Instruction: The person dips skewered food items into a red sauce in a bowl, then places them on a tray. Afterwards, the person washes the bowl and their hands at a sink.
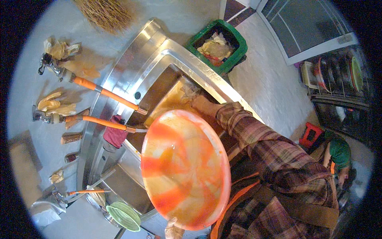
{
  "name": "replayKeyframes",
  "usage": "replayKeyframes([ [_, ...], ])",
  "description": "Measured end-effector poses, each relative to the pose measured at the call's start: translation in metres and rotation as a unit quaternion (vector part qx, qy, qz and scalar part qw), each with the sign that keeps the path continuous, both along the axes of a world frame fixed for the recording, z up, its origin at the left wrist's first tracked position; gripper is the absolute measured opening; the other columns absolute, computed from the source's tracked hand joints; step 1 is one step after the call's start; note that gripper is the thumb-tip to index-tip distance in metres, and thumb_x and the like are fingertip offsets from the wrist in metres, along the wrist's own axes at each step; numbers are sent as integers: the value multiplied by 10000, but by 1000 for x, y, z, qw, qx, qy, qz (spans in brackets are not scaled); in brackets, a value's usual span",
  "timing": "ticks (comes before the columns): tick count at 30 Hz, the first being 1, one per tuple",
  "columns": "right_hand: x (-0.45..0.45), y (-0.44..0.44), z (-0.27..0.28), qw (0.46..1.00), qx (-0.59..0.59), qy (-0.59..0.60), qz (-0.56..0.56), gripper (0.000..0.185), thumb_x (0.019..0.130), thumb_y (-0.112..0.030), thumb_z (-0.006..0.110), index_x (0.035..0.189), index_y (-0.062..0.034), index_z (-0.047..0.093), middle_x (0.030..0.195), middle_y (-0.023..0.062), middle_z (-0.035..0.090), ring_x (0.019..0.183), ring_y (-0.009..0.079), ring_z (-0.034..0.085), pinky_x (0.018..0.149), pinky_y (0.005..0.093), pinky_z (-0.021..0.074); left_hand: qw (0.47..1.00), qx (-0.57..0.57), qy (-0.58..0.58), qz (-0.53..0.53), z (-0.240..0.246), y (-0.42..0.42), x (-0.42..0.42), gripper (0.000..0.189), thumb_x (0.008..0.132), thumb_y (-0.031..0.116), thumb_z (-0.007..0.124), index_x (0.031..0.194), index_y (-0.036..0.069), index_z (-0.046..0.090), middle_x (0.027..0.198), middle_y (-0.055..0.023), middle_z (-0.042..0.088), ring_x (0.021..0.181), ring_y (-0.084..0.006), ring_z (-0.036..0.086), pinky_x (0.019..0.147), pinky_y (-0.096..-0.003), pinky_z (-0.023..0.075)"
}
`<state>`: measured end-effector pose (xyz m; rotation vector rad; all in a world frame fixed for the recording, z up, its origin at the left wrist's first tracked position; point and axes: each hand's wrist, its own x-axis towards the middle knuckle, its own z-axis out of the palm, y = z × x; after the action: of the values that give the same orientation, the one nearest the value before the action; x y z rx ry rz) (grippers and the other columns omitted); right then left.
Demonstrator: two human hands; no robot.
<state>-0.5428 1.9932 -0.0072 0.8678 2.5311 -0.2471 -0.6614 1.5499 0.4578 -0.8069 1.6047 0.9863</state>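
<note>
A large orange-and-white swirled plastic basin point(188, 170) is tilted over the double steel sink point(164, 53), its open inside facing me. My left hand point(174, 228) grips the basin's rim at the bottom of the view; most of that hand is hidden or cut off. My right hand point(194, 97) reaches down into the sink compartment by its far corner. Blur and dim light hide its fingers, and whether it holds anything cannot be made out. From the lower orange tap hose point(104, 122), a thin stream of water runs to the basin's edge.
Another orange hose point(101, 89) hangs over the sink. A maroon cloth point(115, 133) lies on its ledge. Nearby are a green colander point(124, 216), a green waste bin point(218, 47), a broom point(103, 15), a dish rack point(331, 74), a red plastic stool point(311, 136) and another person point(339, 154).
</note>
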Motion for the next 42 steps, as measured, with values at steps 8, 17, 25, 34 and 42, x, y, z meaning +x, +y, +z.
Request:
replayKeyframes([
  [8,5,-14,8,967,60,241,-56,285,890,-233,501,1135,-180,634,1292,95,455,1130,345,442,812,583,445,999,-29,38,24,32,3,-3,234,979,208,512,769,147,429,619,11,371,531,-122,384,492,-269,359],
  [17,-7,12,96,813,-275,439,-265,226,818,-164,653,1037,-107,648,856,102,657,706,232,620,666,367,517,972,112,170,-118,39,-13,-18,394,868,140,601,1216,-33,535,1107,-117,625,1014,-225,614,890,-325,515],
  [25,32,32,231,456,-617,508,-392,580,820,-127,655,1356,-84,435,1059,94,634,877,193,647,640,356,566,952,219,189,-99,19,24,-14,432,920,53,578,1332,14,452,1297,-101,542,1161,-233,551,999,-426,463],
  [34,58,22,255,437,-606,507,-430,471,819,-106,734,1225,-50,503,1122,109,625,900,196,643,619,343,575,925,261,265,-82,-21,76,-16,322,934,60,578,1254,44,546,1157,-62,622,998,-153,618,810,-289,524],
  [42,61,3,244,480,-628,475,-385,461,759,30,632,1212,-53,605,1036,99,632,716,169,634,556,291,551,919,288,268,-33,-93,111,-19,159,902,105,643,1051,48,634,905,-26,645,742,-108,595,673,-248,490],
])
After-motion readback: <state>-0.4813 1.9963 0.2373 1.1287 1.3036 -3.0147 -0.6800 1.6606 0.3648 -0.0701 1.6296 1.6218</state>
